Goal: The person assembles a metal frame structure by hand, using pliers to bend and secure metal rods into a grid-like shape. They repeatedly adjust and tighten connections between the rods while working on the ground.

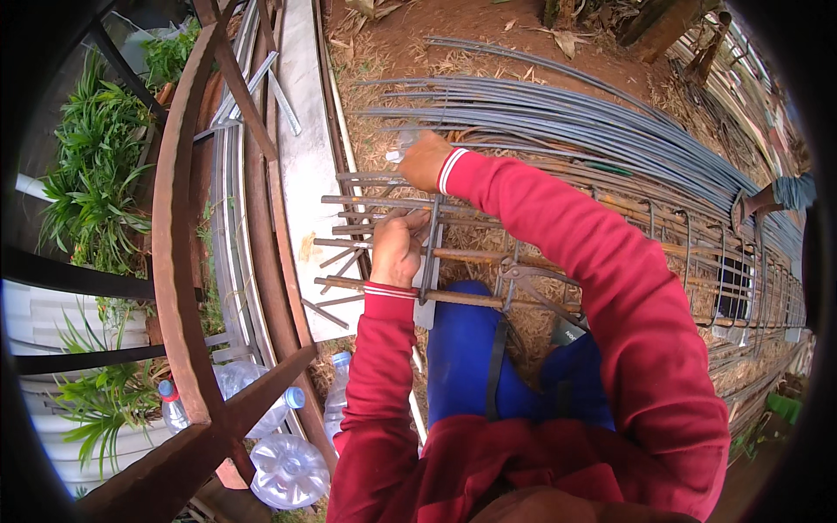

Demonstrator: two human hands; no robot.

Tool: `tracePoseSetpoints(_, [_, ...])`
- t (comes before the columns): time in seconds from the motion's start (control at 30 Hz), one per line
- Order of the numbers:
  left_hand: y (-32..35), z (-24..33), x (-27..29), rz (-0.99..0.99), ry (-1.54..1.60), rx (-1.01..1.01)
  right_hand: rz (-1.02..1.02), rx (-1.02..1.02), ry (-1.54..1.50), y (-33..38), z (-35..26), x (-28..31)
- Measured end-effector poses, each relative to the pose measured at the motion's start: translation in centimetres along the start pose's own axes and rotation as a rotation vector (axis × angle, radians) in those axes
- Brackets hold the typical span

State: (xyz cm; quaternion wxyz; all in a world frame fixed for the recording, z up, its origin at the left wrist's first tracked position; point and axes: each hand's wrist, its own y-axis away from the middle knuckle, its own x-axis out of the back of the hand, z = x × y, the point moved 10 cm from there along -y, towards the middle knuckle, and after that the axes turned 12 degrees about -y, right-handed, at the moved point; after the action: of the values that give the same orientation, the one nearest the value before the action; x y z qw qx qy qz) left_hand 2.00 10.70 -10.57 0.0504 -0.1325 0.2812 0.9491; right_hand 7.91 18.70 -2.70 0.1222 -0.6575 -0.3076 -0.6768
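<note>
A long rebar cage (471, 255) of rusty bars with square stirrups (432, 253) lies in front of me. My left hand (397, 248) is closed at its left end, the fingers curled over a bar beside the end stirrup. Farther out, my right hand (425, 161) is closed beyond the cage's far side. A small pale, partly clear thing (397, 155) shows at its fingers; its kind is unclear. Metal pincers (532, 277) rest on the cage between my forearms, handles spread toward my knee.
Loose grey rebar (558, 100) lies in a long bundle beyond the cage. At right, another person's hand (760, 205) touches the bars. A pale board (307, 113) runs under the cage's left end. Clear plastic bottles (290, 471) stand near a brown metal frame (174, 218) at left.
</note>
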Motion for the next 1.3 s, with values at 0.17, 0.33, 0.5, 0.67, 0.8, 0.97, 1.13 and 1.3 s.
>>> tracePoseSetpoints(0.17, [0.0,-0.1,-0.1,-0.023,0.006,0.008,0.168,0.023,-0.072,1.6,-0.2,1.3])
tracePoseSetpoints(0.33, [-0.2,0.0,0.0,0.004,0.020,0.012,0.247,0.061,-0.066,2.9,-0.3,1.8])
tracePoseSetpoints(0.5, [0.0,0.0,0.5,0.068,-0.026,-0.023,0.157,0.088,-0.066,3.8,-1.1,2.2])
tracePoseSetpoints(0.67, [-0.4,-0.2,0.4,0.040,-0.026,-0.003,0.030,0.029,-0.104,4.7,-0.9,1.7])
tracePoseSetpoints(0.8, [-0.7,-0.2,0.8,0.054,-0.036,-0.014,0.019,0.047,0.000,3.6,-1.3,1.0])
tracePoseSetpoints(0.97, [-1.3,-0.7,0.9,0.008,-0.040,-0.004,0.151,0.206,0.132,2.3,-3.4,1.3])
tracePoseSetpoints(1.13, [-1.6,-1.0,0.7,-0.030,-0.068,-0.003,0.151,0.272,0.176,2.6,-3.8,1.3])
tracePoseSetpoints(1.3, [-1.0,-0.4,0.6,-0.002,-0.109,-0.049,0.150,0.201,0.079,3.9,-3.3,1.8])
